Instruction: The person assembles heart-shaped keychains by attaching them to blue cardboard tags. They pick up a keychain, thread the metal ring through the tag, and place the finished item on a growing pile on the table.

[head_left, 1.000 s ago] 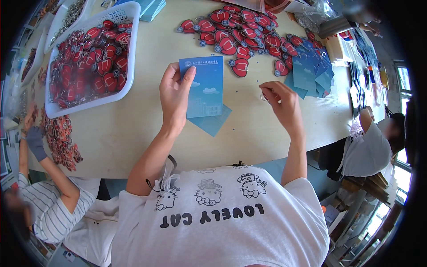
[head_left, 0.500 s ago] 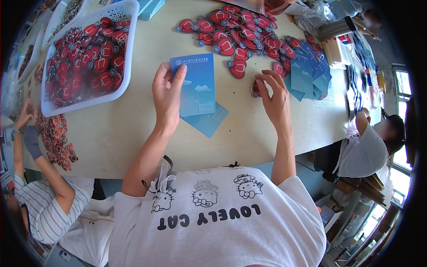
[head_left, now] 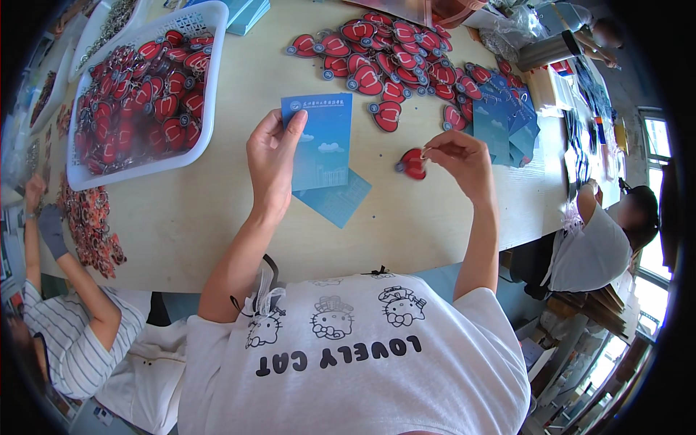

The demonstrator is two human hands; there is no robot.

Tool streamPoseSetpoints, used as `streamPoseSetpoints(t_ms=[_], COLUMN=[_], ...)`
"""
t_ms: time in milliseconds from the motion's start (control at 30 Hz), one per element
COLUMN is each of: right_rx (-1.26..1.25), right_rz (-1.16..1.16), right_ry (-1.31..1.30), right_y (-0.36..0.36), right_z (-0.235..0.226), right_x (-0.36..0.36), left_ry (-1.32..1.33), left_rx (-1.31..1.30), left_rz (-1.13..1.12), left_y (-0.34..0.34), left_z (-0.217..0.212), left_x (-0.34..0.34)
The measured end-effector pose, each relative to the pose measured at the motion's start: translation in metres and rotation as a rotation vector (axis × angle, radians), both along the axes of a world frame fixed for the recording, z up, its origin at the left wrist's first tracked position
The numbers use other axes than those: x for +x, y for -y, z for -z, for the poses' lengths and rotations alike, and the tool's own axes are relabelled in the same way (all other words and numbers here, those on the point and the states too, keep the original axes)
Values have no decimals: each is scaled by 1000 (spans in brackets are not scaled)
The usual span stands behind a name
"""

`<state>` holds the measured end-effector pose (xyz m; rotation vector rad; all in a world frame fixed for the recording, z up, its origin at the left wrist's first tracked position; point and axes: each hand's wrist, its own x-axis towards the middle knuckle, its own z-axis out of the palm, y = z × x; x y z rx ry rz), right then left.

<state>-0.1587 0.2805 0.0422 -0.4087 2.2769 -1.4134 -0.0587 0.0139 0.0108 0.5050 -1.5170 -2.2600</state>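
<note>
Red keychain (head_left: 414, 164) pinched at its metal end by right hand (head_left: 465, 161); left hand (head_left: 272, 156) pinches blue card (head_left: 324, 148), thumb on front. Keychain pile (head_left: 406, 56) beyond both.

A blue card (head_left: 320, 145), white-clouded — red keychain (head_left: 414, 165) just past its three o'clock; dark-striped white shirt (head_left: 85, 357) toward its eight.

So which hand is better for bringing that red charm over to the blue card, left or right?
Probably the right hand: it pinches the red charm, to the right of the blue card. The left hand is busy holding that card.
</note>
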Motion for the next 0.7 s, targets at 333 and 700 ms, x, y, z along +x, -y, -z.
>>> streamPoseSetpoints(t_ms=[333,700], right_rx=[-544,-388], right_rz=[-107,46], right_ry=[350,-98], right_y=[62,123], right_z=[-26,-31], right_x=[12,33], left_ry=[-194,-243], left_rx=[-206,77], left_rz=[-160,24], left_y=[-15,-19], left_z=[-18,-27], left_x=[-1,8])
